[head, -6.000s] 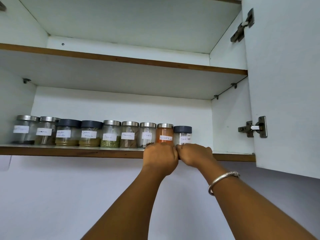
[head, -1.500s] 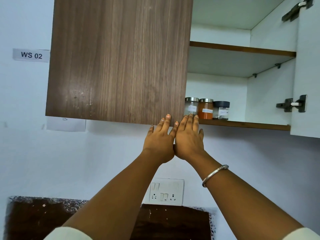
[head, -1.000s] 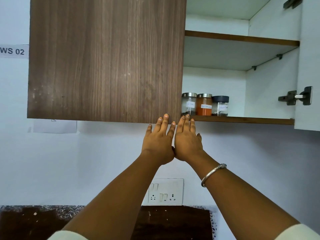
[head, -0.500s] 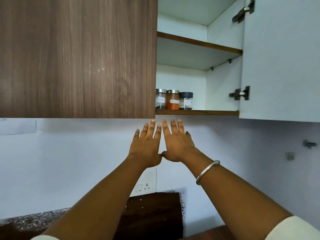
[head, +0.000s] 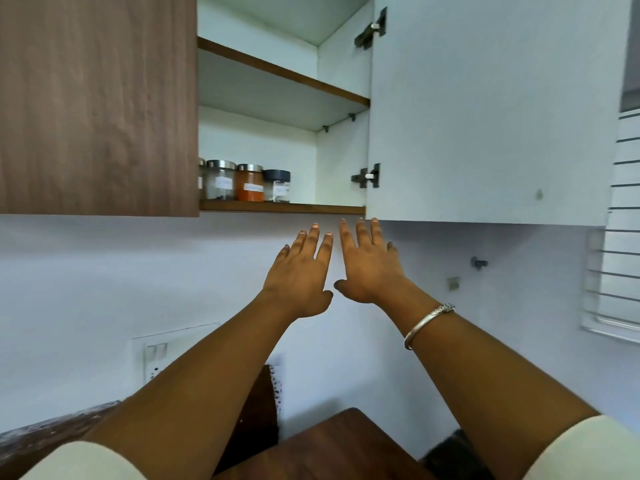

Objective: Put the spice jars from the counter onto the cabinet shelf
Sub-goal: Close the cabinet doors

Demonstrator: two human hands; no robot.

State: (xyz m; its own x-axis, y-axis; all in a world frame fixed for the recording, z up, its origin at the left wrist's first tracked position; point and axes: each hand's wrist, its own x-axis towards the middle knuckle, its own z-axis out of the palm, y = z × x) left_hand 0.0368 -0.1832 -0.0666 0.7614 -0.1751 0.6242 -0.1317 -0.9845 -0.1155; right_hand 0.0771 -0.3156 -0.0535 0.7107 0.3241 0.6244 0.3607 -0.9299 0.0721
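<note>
Three spice jars stand in a row on the lower cabinet shelf [head: 311, 209]: a clear jar with a steel lid [head: 220, 180], an orange-filled jar [head: 249, 182] and a dark-lidded jar [head: 276, 185]. A sliver of one more jar shows at the edge of the closed left door [head: 98, 102], which hides the others. My left hand [head: 299, 275] and my right hand [head: 369, 266] are raised side by side below the shelf, fingers straight, holding nothing. The right fingertips reach the bottom edge of the open white right door [head: 485, 109].
The upper shelf [head: 284, 76] holds nothing in its visible part. A switch plate [head: 156, 355] sits on the wall at lower left. A dark counter [head: 41, 434] and a brown wooden surface [head: 339, 445] lie below. A wire rack [head: 620, 258] hangs at the right.
The left door has been swung shut over most of the jars. Both hands have come off that door and shifted right, under the shelf toward the open right door; my view turned right.
</note>
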